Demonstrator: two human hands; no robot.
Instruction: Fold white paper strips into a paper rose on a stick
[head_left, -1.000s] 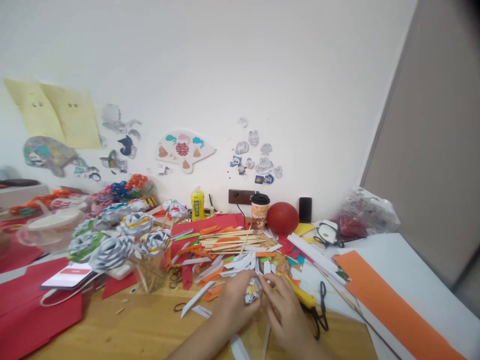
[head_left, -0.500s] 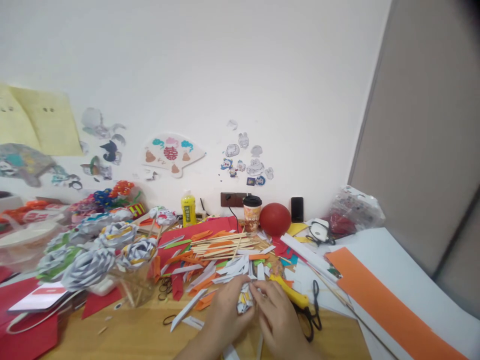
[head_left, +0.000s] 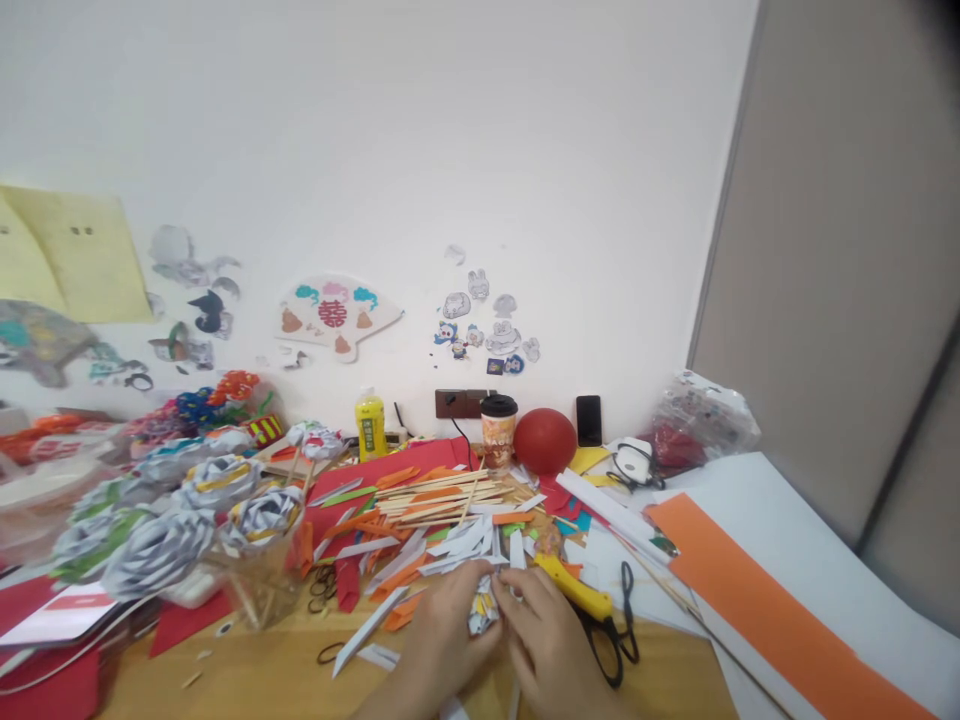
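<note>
Between my hands, low over the front of the table, is a small folded paper flower [head_left: 482,612] in white and yellow. My left hand [head_left: 450,632] curls round its left side, thumb below it. From the other side, my right hand [head_left: 546,628] pinches the flower's upper right edge with thumb and forefinger; the fingertips of both hands nearly meet there. A thin pale strip or stick shows beneath the right hand. White folded paper strips [head_left: 471,540] lie just beyond the hands. Close to the right hand are a yellow-handled tool [head_left: 574,588] and black-handled scissors [head_left: 616,640].
Wooden sticks [head_left: 439,500] and orange strips are heaped farther back. Larger paper flowers [head_left: 159,552] stand in a clear container [head_left: 259,580] at left. A paper cup [head_left: 498,430], a yellow bottle [head_left: 370,427] and a red balloon [head_left: 545,441] line the wall. Orange paper [head_left: 780,610] lies right.
The view has turned slightly right, so the scene sits a little farther left. Both hands keep their hold on the paper flower, with the fingers shifting only slightly.
</note>
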